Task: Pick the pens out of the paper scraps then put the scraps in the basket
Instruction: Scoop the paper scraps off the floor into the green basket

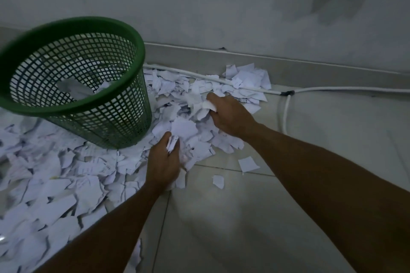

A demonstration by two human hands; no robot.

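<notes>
Both arms are reaching out mid-frame: the left hand (163, 159) and right hand (229, 115) are each squeezing paper scraps (186, 128) lying on the tiled floor (244, 217), near the green basket (73, 77) at upper left.

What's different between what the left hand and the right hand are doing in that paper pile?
The left hand is nearer the person, just in front of the green basket, closed on a few flat scraps; the right hand reaches farther out, toward the white cable by the wall, closed on a crumpled piece. The left hand's back faces the camera; the right is turned sideways. Both are gathering paper, and no pen is visible.
</notes>
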